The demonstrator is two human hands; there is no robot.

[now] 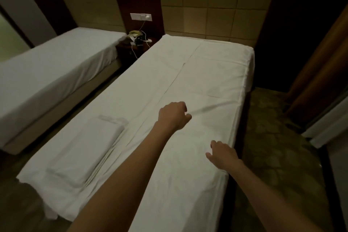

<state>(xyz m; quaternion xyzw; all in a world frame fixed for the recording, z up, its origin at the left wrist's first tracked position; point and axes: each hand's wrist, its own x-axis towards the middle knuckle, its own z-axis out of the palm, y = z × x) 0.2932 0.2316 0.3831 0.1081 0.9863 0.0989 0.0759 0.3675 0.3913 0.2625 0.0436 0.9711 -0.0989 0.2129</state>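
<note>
Smoothing the white sheet (211, 73) over the right-hand bed (244, 73) looks like the step in hand. The sheet covers the mattress, and its long axis runs from the near end away to the padded headboard (216, 11). The left hand (174, 116) reaches farther, about mid-bed, with its fingers curled and pinching a ridge of cloth that runs toward the right edge. The right hand (223, 153) is nearer, just inside that edge, fingers loose and apart, gripping nothing. The slack lies to the right of both hands, so the pull probably goes that way. A folded white bundle (84, 149) lies at the near left
</note>
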